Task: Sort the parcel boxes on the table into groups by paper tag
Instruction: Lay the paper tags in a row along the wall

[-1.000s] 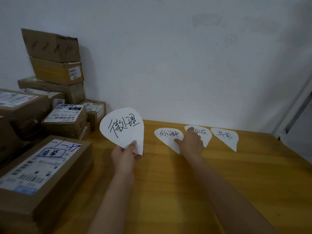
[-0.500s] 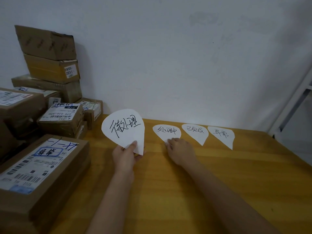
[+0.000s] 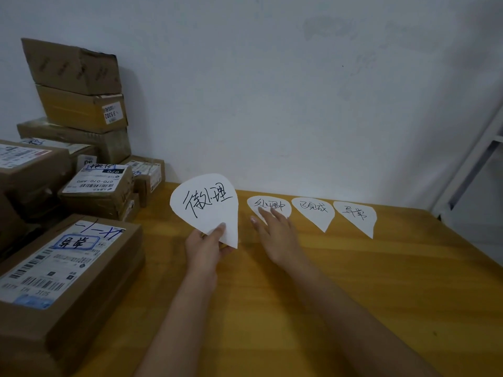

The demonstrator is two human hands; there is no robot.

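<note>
My left hand (image 3: 205,247) pinches a white teardrop paper tag (image 3: 208,206) with black handwriting and holds it upright above the wooden table (image 3: 353,295). Three smaller paper tags lie flat in a row near the wall: a left tag (image 3: 276,204), a middle tag (image 3: 313,212) and a right tag (image 3: 356,216). My right hand (image 3: 275,232) rests flat with fingers spread, its fingertips on the lower part of the left tag. Brown parcel boxes with shipping labels are piled at the left; the nearest is a large box (image 3: 62,270) with blue writing.
A tall stack of cardboard boxes (image 3: 79,91) leans against the white wall at the far left, with smaller boxes (image 3: 98,186) in front of it. A white metal frame (image 3: 473,164) stands beyond the table's right edge.
My right hand has drawn back from the middle tag to the left tag, where its fingers now lie. The left hand keeps holding the large tag up.
</note>
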